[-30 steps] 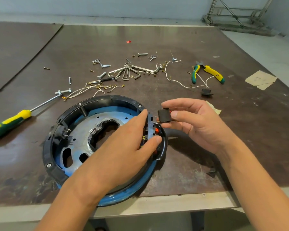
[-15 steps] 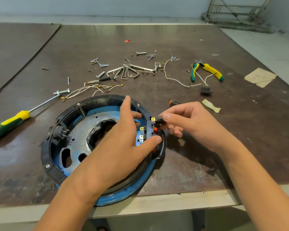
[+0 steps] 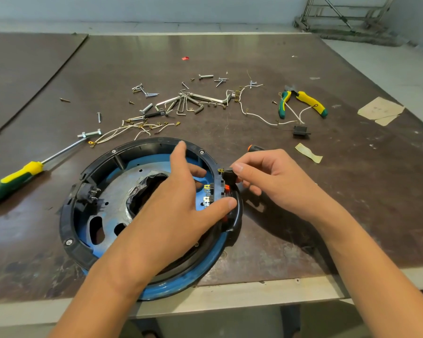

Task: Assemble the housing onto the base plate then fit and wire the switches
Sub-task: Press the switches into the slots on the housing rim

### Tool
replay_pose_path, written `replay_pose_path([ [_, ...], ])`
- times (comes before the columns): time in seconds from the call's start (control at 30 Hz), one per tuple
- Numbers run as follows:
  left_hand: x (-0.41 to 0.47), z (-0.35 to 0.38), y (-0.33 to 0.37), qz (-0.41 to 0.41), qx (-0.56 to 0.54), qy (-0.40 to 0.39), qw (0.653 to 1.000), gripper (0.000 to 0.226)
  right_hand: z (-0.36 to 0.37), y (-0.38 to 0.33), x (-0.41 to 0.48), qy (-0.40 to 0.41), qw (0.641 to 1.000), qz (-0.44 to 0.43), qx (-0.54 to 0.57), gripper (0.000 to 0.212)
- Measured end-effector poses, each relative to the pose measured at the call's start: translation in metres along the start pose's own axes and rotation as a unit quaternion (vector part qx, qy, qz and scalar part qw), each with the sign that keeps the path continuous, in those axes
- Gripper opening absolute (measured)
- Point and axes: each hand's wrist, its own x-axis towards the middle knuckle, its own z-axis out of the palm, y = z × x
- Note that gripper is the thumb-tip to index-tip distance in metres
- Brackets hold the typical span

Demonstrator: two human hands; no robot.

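A black ring housing (image 3: 88,250) sits on a round blue base plate (image 3: 181,286) at the table's near edge. My left hand (image 3: 178,198) lies spread over the ring's right side, its thumb pressing the rim beside fitted switches (image 3: 209,195) with brass tabs. My right hand (image 3: 269,181) pinches a small black switch (image 3: 227,175) against the outside of the housing wall, just above an orange rocker (image 3: 227,187). Another black switch (image 3: 300,131) lies loose on the table farther right.
A yellow-green screwdriver (image 3: 15,178) lies at the left, yellow-green pliers (image 3: 300,102) at the back right. Loose bolts, hex keys (image 3: 181,103) and white wires (image 3: 122,131) are scattered behind the housing. An orange-tipped tool (image 3: 253,148) pokes out behind my right hand. Paper scraps (image 3: 380,109) lie at the right.
My right hand brought the black switch down from above the rim to the housing wall. My left hand's fingers spread out, the index finger now reaching the far rim.
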Motion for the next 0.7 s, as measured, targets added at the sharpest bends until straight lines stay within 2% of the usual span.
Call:
replay_pose_path([
  [0.17,-0.0004,-0.0030,0.0020,-0.012,-0.005,0.004,1.000,0.128,-0.0012,0.0009,0.0002,0.007,0.999,-0.025,-0.033,0.020],
  [0.37,-0.0014,-0.0063,0.0005,-0.017,-0.022,-0.080,0.996,0.145,0.0016,0.0038,0.0025,0.011,0.997,-0.043,-0.067,0.014],
  [0.7,0.0008,-0.0044,0.0003,-0.005,0.000,-0.083,0.997,0.137,0.0042,0.0042,0.0024,0.016,0.987,-0.092,-0.132,0.015],
])
